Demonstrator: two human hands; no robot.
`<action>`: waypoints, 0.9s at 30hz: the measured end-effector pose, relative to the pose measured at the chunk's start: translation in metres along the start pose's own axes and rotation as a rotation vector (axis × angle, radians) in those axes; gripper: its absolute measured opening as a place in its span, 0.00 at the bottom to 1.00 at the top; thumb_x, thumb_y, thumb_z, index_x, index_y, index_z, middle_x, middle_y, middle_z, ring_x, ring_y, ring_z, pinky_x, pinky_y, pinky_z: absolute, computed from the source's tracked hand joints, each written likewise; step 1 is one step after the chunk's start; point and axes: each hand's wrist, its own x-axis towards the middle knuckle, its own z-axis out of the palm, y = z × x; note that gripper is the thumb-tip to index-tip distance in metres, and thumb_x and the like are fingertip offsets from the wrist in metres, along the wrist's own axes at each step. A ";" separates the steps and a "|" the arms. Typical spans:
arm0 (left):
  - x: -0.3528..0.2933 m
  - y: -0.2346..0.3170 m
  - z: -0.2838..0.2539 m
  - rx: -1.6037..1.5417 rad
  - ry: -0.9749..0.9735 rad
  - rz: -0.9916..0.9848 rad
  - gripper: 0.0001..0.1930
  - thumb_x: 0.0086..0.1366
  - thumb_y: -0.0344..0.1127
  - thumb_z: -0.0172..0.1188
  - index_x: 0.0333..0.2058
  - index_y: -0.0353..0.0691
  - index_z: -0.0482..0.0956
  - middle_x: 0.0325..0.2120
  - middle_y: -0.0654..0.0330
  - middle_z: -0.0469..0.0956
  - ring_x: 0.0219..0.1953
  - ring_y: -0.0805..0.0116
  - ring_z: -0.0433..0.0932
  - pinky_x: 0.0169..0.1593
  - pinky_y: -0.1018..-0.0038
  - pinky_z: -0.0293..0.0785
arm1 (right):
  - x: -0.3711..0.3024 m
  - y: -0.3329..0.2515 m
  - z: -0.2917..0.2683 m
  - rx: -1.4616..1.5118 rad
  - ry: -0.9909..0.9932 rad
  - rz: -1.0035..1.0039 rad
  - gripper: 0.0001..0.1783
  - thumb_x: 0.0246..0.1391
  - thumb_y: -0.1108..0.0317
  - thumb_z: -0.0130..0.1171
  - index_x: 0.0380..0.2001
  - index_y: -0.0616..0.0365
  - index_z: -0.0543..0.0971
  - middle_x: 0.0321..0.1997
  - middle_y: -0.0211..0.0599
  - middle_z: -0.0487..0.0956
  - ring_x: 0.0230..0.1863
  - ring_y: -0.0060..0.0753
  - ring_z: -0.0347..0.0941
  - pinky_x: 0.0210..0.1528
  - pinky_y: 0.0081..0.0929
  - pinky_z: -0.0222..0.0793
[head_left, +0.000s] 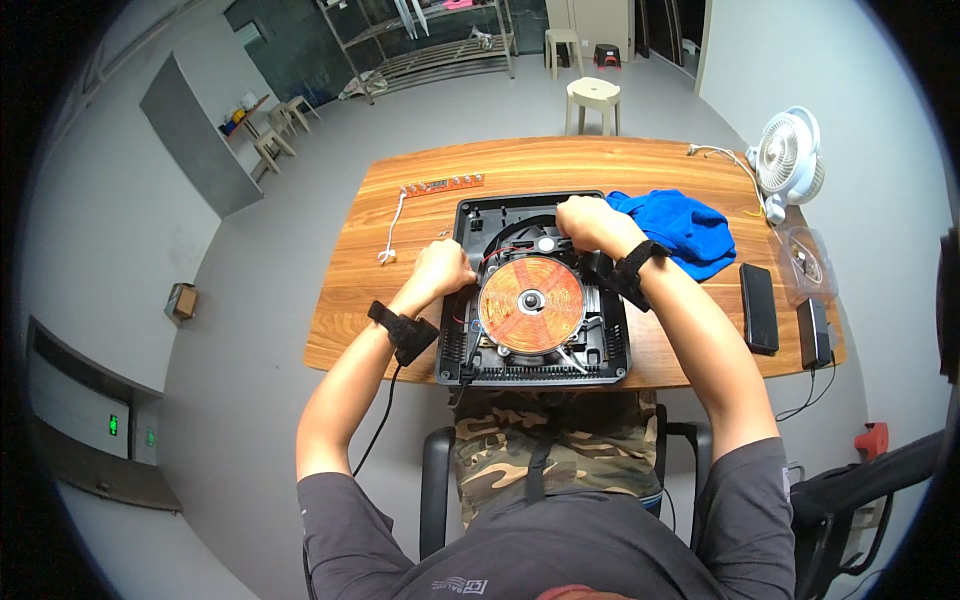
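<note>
An opened induction cooker (618,362) lies on the table in front of me, its black housing without a top plate. Inside it sits a round copper coil (508,312) with a dark centre. Behind the coil a black ring-shaped fan part and thin red wires show. My left hand (442,270) is closed at the housing's left rim, fingertips touching near the coil. My right hand (592,224) is closed over the far right part of the housing, by the fan. What its fingertips pinch, if anything, is hidden.
On the wooden table (345,240), a long orange circuit strip (445,185) with a white cable lies far left. A blue cloth (685,235) is right of the cooker. Further right are a black phone (759,308), a clear plastic box (800,262), a dark device (814,335) and a white fan (790,155).
</note>
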 end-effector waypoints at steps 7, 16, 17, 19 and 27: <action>0.008 -0.010 -0.020 0.055 -0.228 0.233 0.10 0.55 0.39 0.69 0.30 0.38 0.89 0.27 0.48 0.85 0.32 0.55 0.86 0.41 0.63 0.80 | 0.001 0.001 0.002 0.030 0.020 0.001 0.09 0.45 0.76 0.63 0.33 0.61 0.86 0.40 0.53 0.85 0.44 0.52 0.83 0.46 0.42 0.80; 0.016 0.016 -0.037 -0.165 -0.071 0.470 0.12 0.60 0.30 0.66 0.43 0.39 0.86 0.32 0.52 0.81 0.35 0.55 0.81 0.41 0.64 0.77 | -0.004 0.000 -0.002 0.081 0.034 0.030 0.09 0.47 0.75 0.61 0.34 0.63 0.85 0.43 0.55 0.84 0.46 0.52 0.83 0.47 0.42 0.80; 0.020 0.019 -0.036 -0.121 -0.081 0.496 0.12 0.60 0.30 0.66 0.43 0.39 0.86 0.32 0.51 0.81 0.35 0.55 0.81 0.41 0.64 0.77 | -0.003 -0.001 -0.002 0.079 0.036 0.027 0.09 0.47 0.75 0.61 0.34 0.63 0.85 0.42 0.55 0.84 0.45 0.52 0.83 0.47 0.42 0.80; 0.025 0.023 -0.033 -0.100 -0.114 0.498 0.11 0.60 0.29 0.65 0.42 0.38 0.86 0.33 0.50 0.81 0.36 0.53 0.82 0.42 0.64 0.78 | -0.003 -0.001 -0.002 0.056 0.048 0.024 0.09 0.48 0.75 0.61 0.34 0.63 0.85 0.42 0.55 0.84 0.45 0.52 0.83 0.46 0.42 0.80; 0.022 0.014 -0.024 -0.135 -0.084 0.514 0.10 0.61 0.27 0.63 0.41 0.39 0.87 0.34 0.49 0.81 0.38 0.53 0.82 0.44 0.64 0.78 | -0.004 -0.003 -0.004 0.048 0.029 0.026 0.09 0.47 0.75 0.62 0.34 0.63 0.86 0.41 0.55 0.84 0.45 0.52 0.83 0.46 0.42 0.80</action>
